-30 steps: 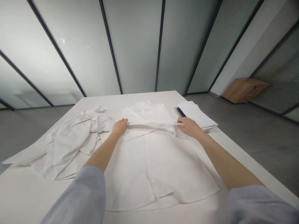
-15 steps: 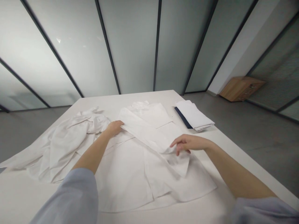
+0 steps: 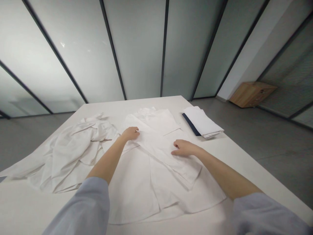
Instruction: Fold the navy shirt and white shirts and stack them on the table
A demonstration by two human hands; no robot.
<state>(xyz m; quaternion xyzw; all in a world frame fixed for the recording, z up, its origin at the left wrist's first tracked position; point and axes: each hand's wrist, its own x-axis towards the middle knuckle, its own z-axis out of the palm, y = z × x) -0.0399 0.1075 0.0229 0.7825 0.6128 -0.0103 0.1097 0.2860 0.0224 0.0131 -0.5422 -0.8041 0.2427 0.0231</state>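
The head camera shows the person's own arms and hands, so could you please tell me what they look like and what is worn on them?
The left hand and right hand are bare, with no gloves, watch or rings visible. The left sleeve and right sleeve are loose, pale blue-grey and unmarked, leaving the forearms bare.

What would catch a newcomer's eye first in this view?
The eye goes first to the left hand and right hand, resting on a white shirt spread flat mid-table, with its sleeve folded diagonally across it. To the left, a crumpled white garment sprawls over the white table. At the far right, a folded white pile shows a dark navy edge.
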